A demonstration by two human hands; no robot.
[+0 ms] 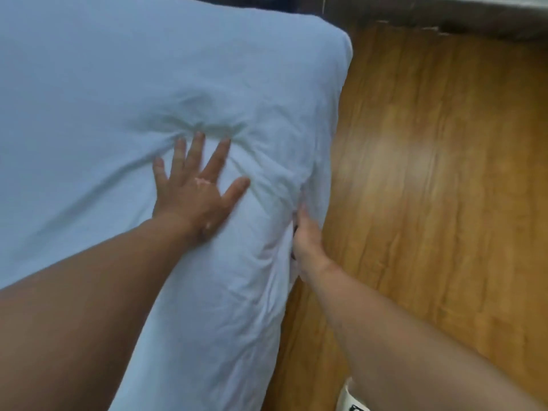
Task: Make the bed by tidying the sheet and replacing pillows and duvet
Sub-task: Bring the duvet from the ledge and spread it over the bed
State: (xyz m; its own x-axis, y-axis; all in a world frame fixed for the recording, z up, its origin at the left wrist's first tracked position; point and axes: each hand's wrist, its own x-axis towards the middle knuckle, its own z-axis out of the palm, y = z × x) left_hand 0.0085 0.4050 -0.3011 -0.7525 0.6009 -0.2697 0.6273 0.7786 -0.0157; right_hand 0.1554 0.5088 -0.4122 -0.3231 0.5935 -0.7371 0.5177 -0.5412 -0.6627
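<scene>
A white sheet point(118, 84) covers the mattress, which fills the left and middle of the view; it is wrinkled near the right edge. My left hand point(192, 191) lies flat on top of the sheet with fingers spread, pressing into the creases. My right hand point(307, 241) is at the mattress's right side, its fingers tucked in against the sheet's edge and hidden behind the fabric. No pillows or duvet are in view.
A wooden floor point(444, 173) runs along the right side of the bed. A dark skirting or wall base point(444, 16) crosses the top right. A small white object point(350, 396) shows at the bottom edge by my right arm.
</scene>
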